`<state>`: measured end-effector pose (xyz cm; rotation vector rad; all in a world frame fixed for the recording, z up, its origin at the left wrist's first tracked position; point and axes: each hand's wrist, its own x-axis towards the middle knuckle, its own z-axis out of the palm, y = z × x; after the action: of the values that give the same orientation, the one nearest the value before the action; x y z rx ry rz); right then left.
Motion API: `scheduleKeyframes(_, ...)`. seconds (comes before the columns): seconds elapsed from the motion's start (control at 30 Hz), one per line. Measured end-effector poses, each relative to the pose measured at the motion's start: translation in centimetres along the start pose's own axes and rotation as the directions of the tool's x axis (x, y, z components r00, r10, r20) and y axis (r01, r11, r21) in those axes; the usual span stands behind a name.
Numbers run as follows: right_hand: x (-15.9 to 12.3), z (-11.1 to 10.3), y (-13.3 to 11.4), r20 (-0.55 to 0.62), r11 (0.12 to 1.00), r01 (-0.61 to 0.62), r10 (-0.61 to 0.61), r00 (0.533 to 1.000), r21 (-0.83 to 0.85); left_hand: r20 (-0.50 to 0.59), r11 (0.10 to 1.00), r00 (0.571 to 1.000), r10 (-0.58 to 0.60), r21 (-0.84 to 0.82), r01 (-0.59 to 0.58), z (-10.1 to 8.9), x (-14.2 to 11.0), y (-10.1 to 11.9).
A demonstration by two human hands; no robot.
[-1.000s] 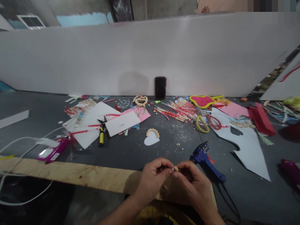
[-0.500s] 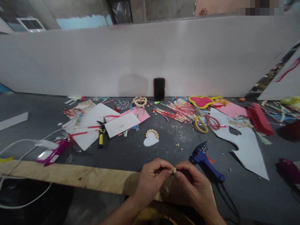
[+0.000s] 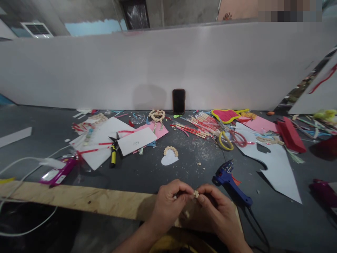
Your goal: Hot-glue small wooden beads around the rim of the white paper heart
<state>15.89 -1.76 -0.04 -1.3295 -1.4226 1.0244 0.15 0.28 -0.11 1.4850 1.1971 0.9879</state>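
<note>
Between the fingertips of both hands is a small beige cluster of wooden pieces point(image 3: 196, 194), held just over the table's near edge. My left hand point(image 3: 172, 200) pinches it from the left, and my right hand point(image 3: 217, 207) from the right. Fingers hide part of the cluster. Beyond the hands lies a white paper heart point(image 3: 170, 157), partly edged with small beige pieces point(image 3: 171, 149). A few loose beige bits point(image 3: 199, 163) are scattered to its right. Close to my right hand, a blue hot glue gun point(image 3: 230, 181) rests on its side with its cord trailing toward me.
Yellow-handled pliers point(image 3: 113, 154) and white cards point(image 3: 137, 141) lie left. Scissors point(image 3: 225, 141), red-banded sticks point(image 3: 195, 130) and a cut white sheet point(image 3: 279, 168) are at right. A phone point(image 3: 179, 101) leans on the white partition point(image 3: 105, 70). A purple device point(image 3: 59, 170) with cables sits far left.
The small beige cluster has turned slightly between my fingertips. Both hands stay in nearly the same spot, and the things on the table have not moved.
</note>
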Motion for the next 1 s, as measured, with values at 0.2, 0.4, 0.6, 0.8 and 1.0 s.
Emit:
scheduleKeyframes(0.2,-0.02,-0.20,-0.63,0.015,1.000,0.015,-0.015,1.000,-0.026,0.011,0.998,0.998,0.067,-0.006,-0.067,-0.09,0.22,0.01)
scheduleKeyframes(0.4,0.03,-0.19,-0.53,-0.007,0.998,0.052,-0.052,0.999,-0.028,0.032,0.995,0.997,-0.069,-0.075,0.071,0.08,0.10,0.46)
scheduleKeyframes(0.6,-0.10,-0.34,-0.36,0.022,0.995,0.090,-0.089,0.996,-0.051,0.028,0.997,0.997,-0.069,-0.027,0.069,0.07,-0.03,0.39)
scheduleKeyframes(0.8,-0.30,-0.30,-0.78,-0.001,0.990,0.109,-0.110,0.994,-0.089,0.052,0.999,0.998,-0.032,-0.002,0.032,-0.02,-0.19,-0.05)
scheduleKeyframes(1.0,-0.27,-0.15,-0.97,-0.005,0.990,0.087,-0.088,0.996,-0.112,0.062,0.999,0.998,0.024,0.031,-0.026,-0.11,-0.24,0.12)
